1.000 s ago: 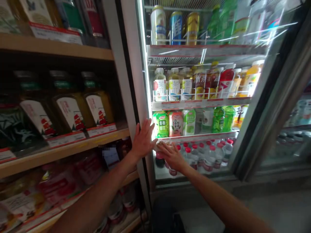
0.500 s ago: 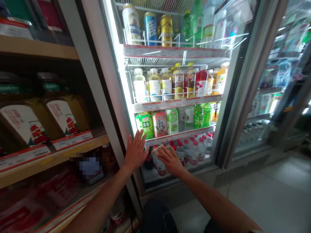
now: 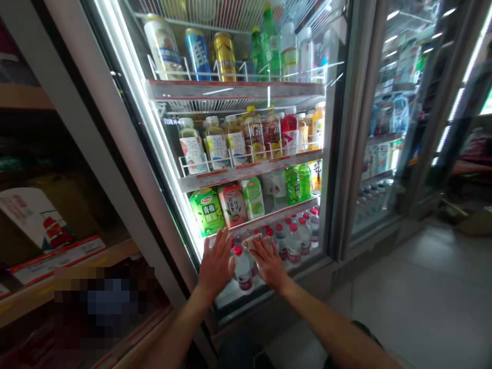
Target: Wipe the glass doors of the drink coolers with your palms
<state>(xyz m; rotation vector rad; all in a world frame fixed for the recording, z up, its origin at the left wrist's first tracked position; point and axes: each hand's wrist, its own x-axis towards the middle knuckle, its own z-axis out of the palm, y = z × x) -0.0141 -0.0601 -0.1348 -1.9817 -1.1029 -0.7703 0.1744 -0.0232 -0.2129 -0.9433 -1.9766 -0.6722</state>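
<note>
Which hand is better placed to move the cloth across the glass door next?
The right hand, probably: it lies over the cloth, apparently against the glass door. The left hand is spread open to its left, with no cloth visible under it.

Shop interior, glass-fronted drinks fridge (image 3: 355, 128), shelved bottles (image 3: 216, 148), probably price strips (image 3: 57, 260)
</note>
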